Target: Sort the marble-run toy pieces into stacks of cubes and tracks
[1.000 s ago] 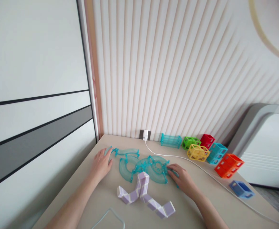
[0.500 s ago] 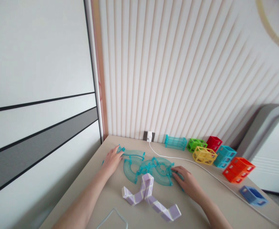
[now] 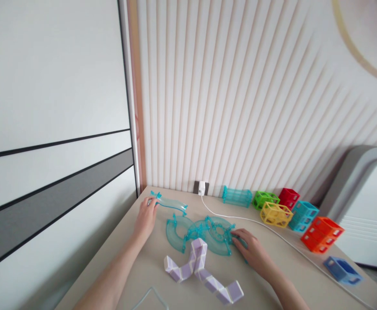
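At the table's back left, my left hand is closed on the near end of a translucent teal track piece, whose other end points right. My right hand has its fingers curled over another teal piece, mostly hidden under the palm, at the right side of the pile. Between the hands lie several curved teal track pieces, overlapping one another. Just in front of them a lilac and white folding snake puzzle rests in a bent shape.
Along the wall stand a teal ribbed tube and open plastic blocks: green, yellow, red, teal, orange and blue. A white cable runs from a charger across the table.
My left hand has drawn the track piece leftward and back, away from the curved pieces. My right hand has stayed almost in place. The view has tilted slightly.
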`<state>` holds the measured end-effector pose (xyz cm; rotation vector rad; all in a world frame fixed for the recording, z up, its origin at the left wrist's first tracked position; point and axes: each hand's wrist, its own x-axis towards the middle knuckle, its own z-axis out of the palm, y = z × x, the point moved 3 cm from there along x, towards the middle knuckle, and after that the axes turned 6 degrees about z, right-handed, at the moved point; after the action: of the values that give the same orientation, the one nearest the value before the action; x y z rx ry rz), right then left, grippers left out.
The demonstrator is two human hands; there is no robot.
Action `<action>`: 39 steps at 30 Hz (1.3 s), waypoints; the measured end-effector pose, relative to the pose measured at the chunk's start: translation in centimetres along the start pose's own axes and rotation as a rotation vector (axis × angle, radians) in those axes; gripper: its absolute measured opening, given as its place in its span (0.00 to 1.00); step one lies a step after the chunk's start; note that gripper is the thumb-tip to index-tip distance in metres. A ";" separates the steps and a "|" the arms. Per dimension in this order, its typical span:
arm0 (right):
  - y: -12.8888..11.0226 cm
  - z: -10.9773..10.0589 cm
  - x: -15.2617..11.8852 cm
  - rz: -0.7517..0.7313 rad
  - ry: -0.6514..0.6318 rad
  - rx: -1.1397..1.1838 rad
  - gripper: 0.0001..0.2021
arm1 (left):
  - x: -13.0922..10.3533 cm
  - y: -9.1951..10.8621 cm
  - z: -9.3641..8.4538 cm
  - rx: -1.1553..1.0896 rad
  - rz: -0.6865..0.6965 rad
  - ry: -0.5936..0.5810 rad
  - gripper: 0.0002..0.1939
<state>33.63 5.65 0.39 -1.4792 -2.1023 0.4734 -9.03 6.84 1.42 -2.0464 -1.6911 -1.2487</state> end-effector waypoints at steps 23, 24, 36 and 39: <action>-17.7 -9.3 6.9 -0.321 0.417 -0.162 0.22 | 11.8 17.3 -0.2 -0.447 0.288 0.126 0.11; -17.7 -9.0 7.5 -0.312 0.410 -0.199 0.22 | 12.0 17.7 0.0 -0.467 0.279 0.123 0.11; -14.8 -6.4 8.8 -0.108 0.459 0.373 0.22 | 11.4 17.6 0.4 -1.202 -0.147 -0.068 0.31; -14.8 -6.0 8.3 -0.055 0.403 0.650 0.26 | 10.9 18.2 0.1 -1.388 -0.269 -0.099 0.33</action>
<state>23.77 8.34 15.27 -1.0259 -1.4728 0.6890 6.88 8.77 15.23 -2.4471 -1.1573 -3.0212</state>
